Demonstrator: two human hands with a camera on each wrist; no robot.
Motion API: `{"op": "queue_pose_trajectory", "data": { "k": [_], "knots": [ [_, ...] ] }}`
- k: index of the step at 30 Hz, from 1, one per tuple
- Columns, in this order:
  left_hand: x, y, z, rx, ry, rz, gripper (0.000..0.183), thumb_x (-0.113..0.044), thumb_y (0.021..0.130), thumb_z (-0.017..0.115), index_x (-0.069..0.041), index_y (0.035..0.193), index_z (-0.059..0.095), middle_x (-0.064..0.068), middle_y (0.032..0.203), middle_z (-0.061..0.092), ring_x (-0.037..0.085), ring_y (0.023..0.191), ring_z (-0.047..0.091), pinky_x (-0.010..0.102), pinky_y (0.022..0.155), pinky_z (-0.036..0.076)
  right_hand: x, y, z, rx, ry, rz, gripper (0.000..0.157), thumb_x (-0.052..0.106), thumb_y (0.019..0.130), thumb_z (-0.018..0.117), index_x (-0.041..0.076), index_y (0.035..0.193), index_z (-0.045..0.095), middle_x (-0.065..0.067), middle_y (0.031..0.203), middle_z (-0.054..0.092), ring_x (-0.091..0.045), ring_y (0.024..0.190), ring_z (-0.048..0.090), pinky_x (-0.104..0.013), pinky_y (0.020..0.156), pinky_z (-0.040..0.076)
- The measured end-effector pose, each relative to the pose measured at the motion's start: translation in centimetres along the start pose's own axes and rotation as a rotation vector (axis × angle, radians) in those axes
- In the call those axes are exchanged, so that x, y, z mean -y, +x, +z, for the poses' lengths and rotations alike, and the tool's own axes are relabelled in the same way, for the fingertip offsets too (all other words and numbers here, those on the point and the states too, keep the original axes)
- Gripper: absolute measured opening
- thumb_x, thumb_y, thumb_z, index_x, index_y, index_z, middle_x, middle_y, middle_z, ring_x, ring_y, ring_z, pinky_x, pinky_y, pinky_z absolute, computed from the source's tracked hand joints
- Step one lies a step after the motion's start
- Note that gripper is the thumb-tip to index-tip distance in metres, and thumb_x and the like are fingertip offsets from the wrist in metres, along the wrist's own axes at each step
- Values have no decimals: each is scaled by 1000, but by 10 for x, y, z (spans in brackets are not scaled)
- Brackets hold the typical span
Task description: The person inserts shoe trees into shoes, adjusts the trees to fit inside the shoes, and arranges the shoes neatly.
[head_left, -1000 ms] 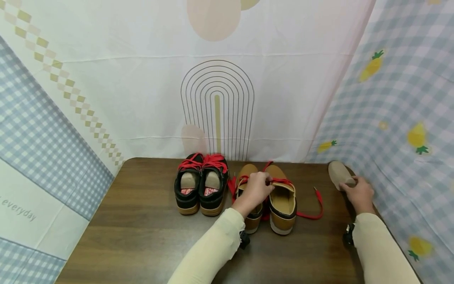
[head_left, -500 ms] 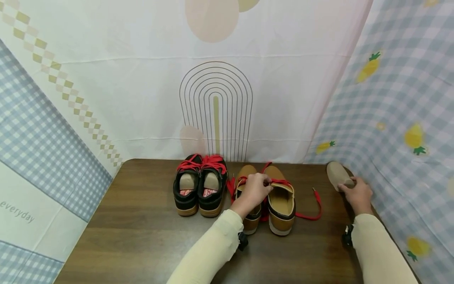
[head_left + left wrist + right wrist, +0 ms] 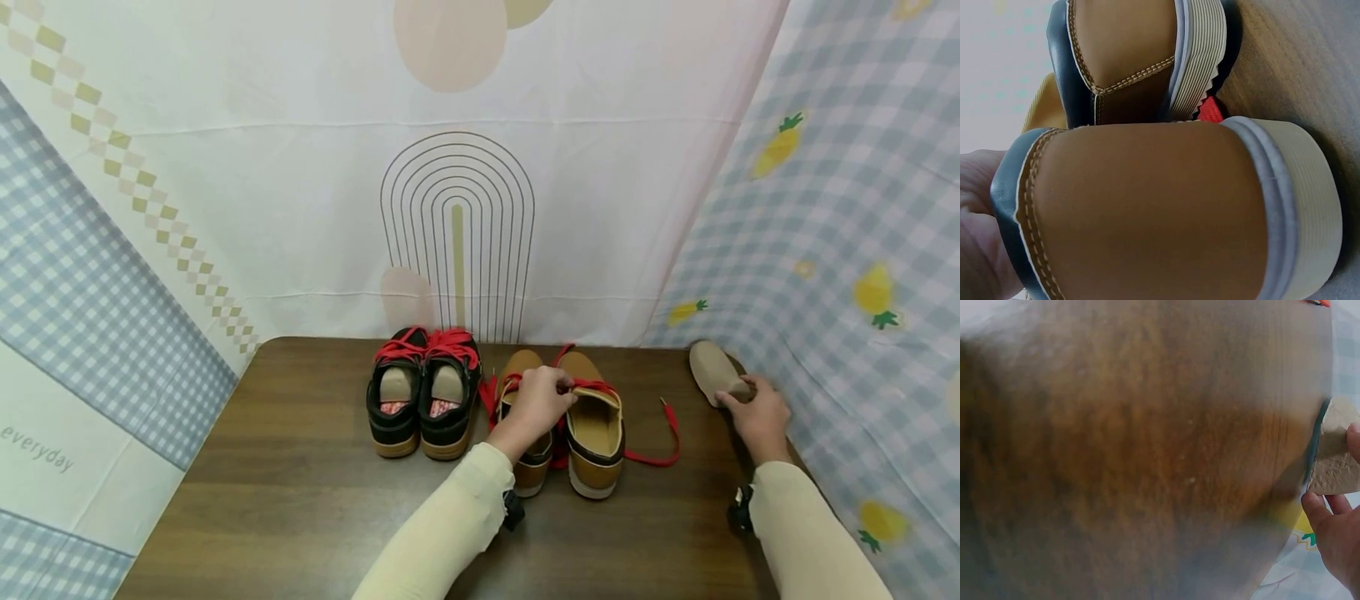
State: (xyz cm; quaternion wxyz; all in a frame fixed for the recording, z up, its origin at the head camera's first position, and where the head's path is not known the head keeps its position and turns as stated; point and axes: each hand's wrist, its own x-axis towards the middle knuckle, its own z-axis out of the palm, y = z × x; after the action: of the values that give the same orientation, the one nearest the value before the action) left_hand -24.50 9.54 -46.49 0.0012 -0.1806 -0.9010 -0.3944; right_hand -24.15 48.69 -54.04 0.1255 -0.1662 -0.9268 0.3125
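In the head view my left hand (image 3: 531,406) reaches over a pair of tan shoes with red laces. Its fingertips pinch the right tan shoe (image 3: 595,442) at the top of the tongue, where the lace crosses. The hand and wrist partly cover the left tan shoe (image 3: 531,477); its brown heel (image 3: 1147,206) fills the left wrist view. At the table's right edge, my right hand (image 3: 761,417) grips the near end of a beige molded shoe insert (image 3: 712,367). The right wrist view shows thumb and fingers on either side of the insert (image 3: 1335,462).
A pair of black shoes (image 3: 422,408) with red laces stands left of the tan pair, beige inserts inside. One loose red lace end (image 3: 671,437) lies on the brown table (image 3: 300,500). A white curtain (image 3: 300,208) hangs behind; a checked cloth (image 3: 825,333) hangs at the right.
My right wrist has drawn back very slightly toward me, with the insert still in the hand. The left hand holds its place on the shoe.
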Motion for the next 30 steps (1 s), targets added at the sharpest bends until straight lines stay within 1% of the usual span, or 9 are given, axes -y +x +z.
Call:
{"op": "queue_pose_trajectory", "data": {
  "k": [3,6,11,14,18,22,24,28,30],
  "knots": [
    [0,1,0,1,5,0,10,-15,92,79,-12,102,81,1,97,79,12,88,71,19,72,54,-1,-1,-1,-12,3,-16,61,26,100,68,-11,143,46,-42,138,48,-60,127,42,-69,110,28],
    [0,0,0,1,6,6,10,-16,93,79,-12,101,81,0,97,79,13,89,71,20,73,54,-1,-3,-3,-38,-6,-43,59,25,99,70,-11,141,49,-42,135,51,-58,123,47,-68,108,31],
    [1,-1,0,-1,-14,3,11,-15,92,79,-11,102,81,1,97,79,14,90,71,20,73,54,3,-6,-6,-64,-40,-91,58,26,97,72,-9,139,53,-40,128,57,-55,113,54,-65,99,39],
    [1,0,0,-6,-28,2,11,-14,92,79,-11,102,81,1,98,79,14,90,72,20,73,55,5,-8,-9,-74,-41,-124,57,26,96,74,-8,138,55,-38,121,61,-52,107,58,-62,92,42],
    [1,0,0,-13,-28,3,10,-14,92,79,-11,101,81,1,96,79,13,89,72,20,73,55,6,-11,-13,-83,-36,-163,56,25,95,76,-7,136,57,-37,116,64,-50,103,62,-57,85,43],
    [2,1,-1,-10,-28,-7,9,-15,92,79,-12,100,81,0,96,79,12,88,71,20,73,54,4,-15,-17,-82,-44,-198,55,26,95,77,-6,135,59,-36,113,66,-48,100,63,-55,83,42],
    [1,1,-1,-8,-33,-11,9,-14,92,79,-12,100,81,0,95,79,11,88,71,20,73,54,4,-16,-19,-82,-48,-214,54,27,95,77,-5,135,60,-35,110,67,-47,97,63,-51,80,42],
    [1,0,-1,-6,-41,-16,9,-14,92,79,-11,100,81,0,96,79,12,88,71,20,72,54,6,-18,-23,-95,-56,-241,52,25,93,79,-4,133,62,-33,106,69,-42,92,64,-36,72,41],
    [0,0,-1,-3,-42,-15,9,-15,92,79,-11,100,81,1,96,79,12,88,71,21,72,54,7,-20,-25,-102,-67,-250,52,24,92,80,-4,132,63,-31,104,70,-39,90,64,-30,69,39]
  ]
}}
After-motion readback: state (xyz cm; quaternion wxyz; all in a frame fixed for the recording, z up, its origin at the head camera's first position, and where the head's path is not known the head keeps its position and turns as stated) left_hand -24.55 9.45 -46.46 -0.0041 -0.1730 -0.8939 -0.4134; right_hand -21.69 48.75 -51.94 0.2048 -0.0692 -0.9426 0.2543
